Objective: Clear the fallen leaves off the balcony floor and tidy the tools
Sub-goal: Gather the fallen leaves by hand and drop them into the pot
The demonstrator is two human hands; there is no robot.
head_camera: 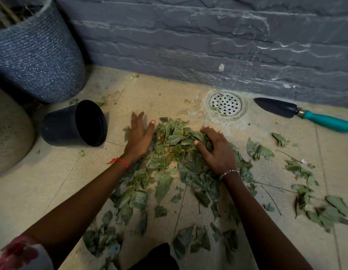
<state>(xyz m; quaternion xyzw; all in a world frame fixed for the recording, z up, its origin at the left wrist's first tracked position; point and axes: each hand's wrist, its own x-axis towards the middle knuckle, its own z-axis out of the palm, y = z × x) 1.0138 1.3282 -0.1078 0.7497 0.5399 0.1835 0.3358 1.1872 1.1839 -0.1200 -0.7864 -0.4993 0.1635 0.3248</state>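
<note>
Left hand point(139, 137), fingers straight, presses the leaves point(175, 141) on the floor point(52, 182). Right hand point(218, 151) curls over them, gripping a clump.

A thin red thread point(119, 161) is tied round the wrist of the left hand point(139, 136), its loose ends sticking out toward 9 o'clock. A slim silvery bracelet point(228, 172) of small beads and links circles the wrist of the right hand point(218, 151). The fingernails point(153, 122) that show are pale coral pink; at 7 o'clock in the view is a pale sleeve point(19, 254) printed with dark red flowers, and at 6 o'clock a patch of black clothing point(157, 256).
</note>
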